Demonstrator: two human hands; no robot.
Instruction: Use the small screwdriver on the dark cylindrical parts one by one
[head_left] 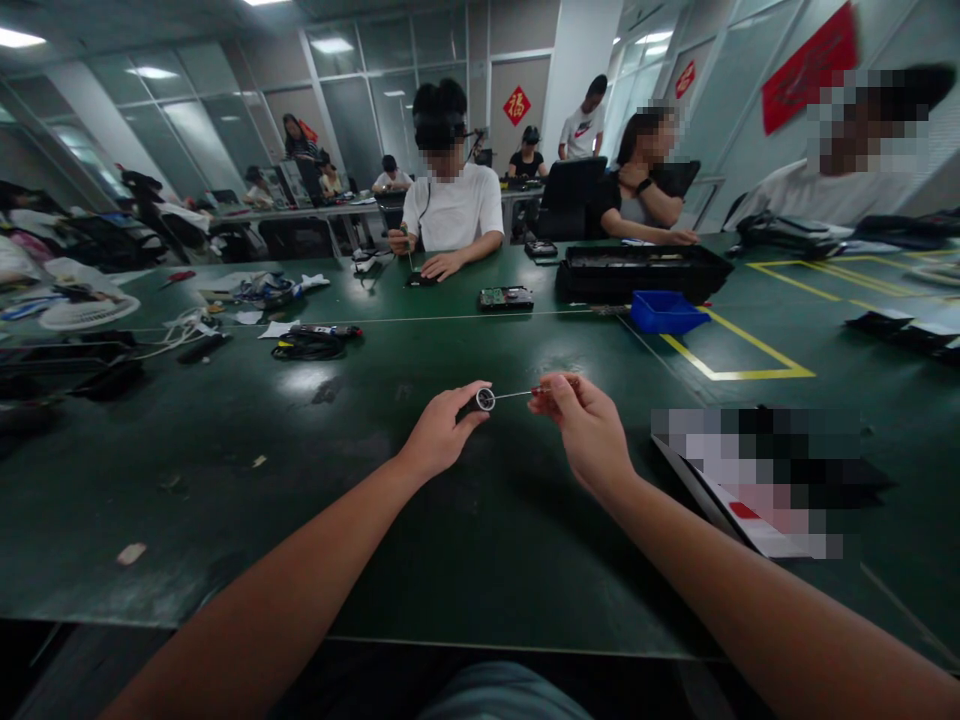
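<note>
Head camera, reading a clock face centred on a dark cylinder (478,402), with twelve at the far side of the table (480,560). Grasps the cylinder in the left hand (441,427), between thumb and fingers, from the eight-to-nine o'clock side. Leaves the pale ringed end uncovered, protruding past the fingertips and turned partly toward the viewer. Pinches a thin-shafted tool (513,394) in the right hand (589,425), at three o'clock, with bent fingers and thumb closed about the reddish handle. Points the bare metal shaft out of that grip toward nine o'clock, across the gap between the hands, with the far end right by the ringed end. Cannot tell at this size whether touching or just short of it. Holds both pieces in front of the body, with forearms reaching in from eight and four o'clock.

Has a device with a green circuit board (507,297) at twelve o'clock, and a blue tray (667,315) at two, just before a long black tray (592,285). Near three, yellow tape (761,376); between three and four, a flat white-and-red item (705,480), largely pixelated. Between nine and ten, coiled black cable (309,347). Farther off at twelve, a co-worker (454,205) in a white shirt, holding a slim tool above a small black object (421,279).
</note>
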